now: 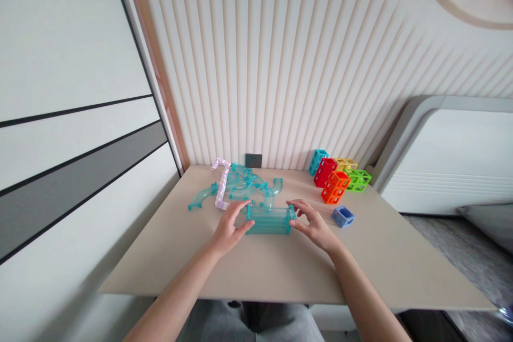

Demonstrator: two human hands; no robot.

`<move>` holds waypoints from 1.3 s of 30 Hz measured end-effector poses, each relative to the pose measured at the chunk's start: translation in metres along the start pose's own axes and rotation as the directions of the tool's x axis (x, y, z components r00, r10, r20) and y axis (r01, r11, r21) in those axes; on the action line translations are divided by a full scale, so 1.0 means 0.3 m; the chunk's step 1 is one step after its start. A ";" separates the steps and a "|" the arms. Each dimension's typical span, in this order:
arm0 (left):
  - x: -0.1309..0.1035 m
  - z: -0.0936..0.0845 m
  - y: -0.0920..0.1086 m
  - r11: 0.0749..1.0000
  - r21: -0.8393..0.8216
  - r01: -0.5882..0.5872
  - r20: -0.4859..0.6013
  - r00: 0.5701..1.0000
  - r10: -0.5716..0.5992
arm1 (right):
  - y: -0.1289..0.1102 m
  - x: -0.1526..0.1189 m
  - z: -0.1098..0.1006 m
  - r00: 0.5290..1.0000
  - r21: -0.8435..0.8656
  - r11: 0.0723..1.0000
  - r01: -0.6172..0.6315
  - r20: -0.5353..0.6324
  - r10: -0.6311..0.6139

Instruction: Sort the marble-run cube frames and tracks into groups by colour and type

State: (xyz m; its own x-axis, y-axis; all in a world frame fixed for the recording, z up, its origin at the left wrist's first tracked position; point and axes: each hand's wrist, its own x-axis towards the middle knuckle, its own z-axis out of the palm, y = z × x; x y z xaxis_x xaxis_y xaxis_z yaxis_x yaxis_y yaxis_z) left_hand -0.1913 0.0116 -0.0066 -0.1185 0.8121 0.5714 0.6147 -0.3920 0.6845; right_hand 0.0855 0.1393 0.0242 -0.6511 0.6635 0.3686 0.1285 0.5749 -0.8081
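Note:
In the middle of the table, a stack of straight, see-through teal tube pieces [268,222] lies sideways in front of me. My left hand [229,228] holds its left end between thumb and fingers. At the right end, my right hand [314,223] grips in the same way, thumb below and fingers above. Just behind the stack is a loose pile of curved teal tubes [242,188]. A lilac patterned strip [223,184] with bent ends lies along the pile's left side, and one curved teal tube [202,195] sits farther left.
To the right stand an orange block frame [335,187], a red one [324,172], a teal one [318,161], a yellow one [345,164] and a green one [358,180]. A blue square frame [343,216] lies nearer. A black wall socket [254,160] is behind the table [280,272].

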 end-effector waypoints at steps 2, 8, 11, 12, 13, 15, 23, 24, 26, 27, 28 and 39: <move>-0.003 0.002 -0.006 1.000 0.005 0.014 0.012 1.000 -0.015 | 0.003 -0.001 0.002 1.000 0.006 1.000 0.004 0.004 -0.004; -0.008 0.002 -0.018 0.999 0.003 0.051 0.027 0.998 -0.051 | 0.012 0.003 0.012 0.999 -0.007 0.999 -0.034 0.021 0.034; -0.009 0.002 -0.017 0.998 -0.002 0.066 0.028 0.997 -0.065 | 0.020 0.002 0.014 0.999 -0.014 0.999 -0.045 0.007 0.045; -0.009 0.001 -0.016 0.998 -0.005 0.070 0.028 0.997 -0.070 | 0.022 0.001 0.014 0.999 -0.016 0.999 -0.048 0.004 0.048; -0.009 0.001 -0.015 0.997 -0.008 0.074 0.027 0.997 -0.074 | 0.024 0.001 0.014 0.999 -0.018 0.998 -0.052 0.002 0.052; -0.009 0.000 -0.013 0.997 -0.015 0.082 0.026 0.996 -0.082 | 0.028 0.000 0.015 0.998 -0.022 0.998 -0.062 0.002 0.062; -0.009 -0.008 -0.008 0.993 -0.052 0.108 0.048 0.993 -0.105 | 0.038 0.001 0.010 0.997 -0.015 0.998 -0.067 0.023 0.067; -0.009 -0.008 -0.010 0.992 -0.058 0.116 0.051 0.992 -0.113 | 0.039 0.001 0.008 0.997 -0.012 0.998 -0.069 0.026 0.069; -0.010 -0.007 -0.014 0.989 -0.068 0.131 0.052 0.990 -0.127 | 0.040 0.001 0.005 0.996 -0.009 0.997 -0.076 0.041 0.076; -0.010 -0.007 -0.016 0.988 -0.072 0.136 0.052 0.990 -0.133 | 0.040 0.001 0.003 0.995 -0.009 0.997 -0.079 0.052 0.080; -0.011 -0.006 -0.018 0.988 -0.073 0.140 0.050 0.989 -0.136 | 0.039 0.001 0.001 0.995 -0.010 0.997 -0.082 0.062 0.082; -0.006 -0.001 -0.017 0.984 -0.087 0.157 0.038 0.987 -0.154 | 0.032 0.003 0.002 0.993 -0.011 0.995 -0.099 0.065 0.100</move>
State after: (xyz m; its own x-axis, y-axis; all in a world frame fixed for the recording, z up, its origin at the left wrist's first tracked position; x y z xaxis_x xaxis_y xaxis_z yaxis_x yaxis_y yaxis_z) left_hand -0.1945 0.0121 -0.0109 -0.1826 0.8785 0.4415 0.5186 -0.2955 0.8023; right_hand 0.0857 0.1450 0.0166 -0.6824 0.6849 0.2554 0.2004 0.5113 -0.8357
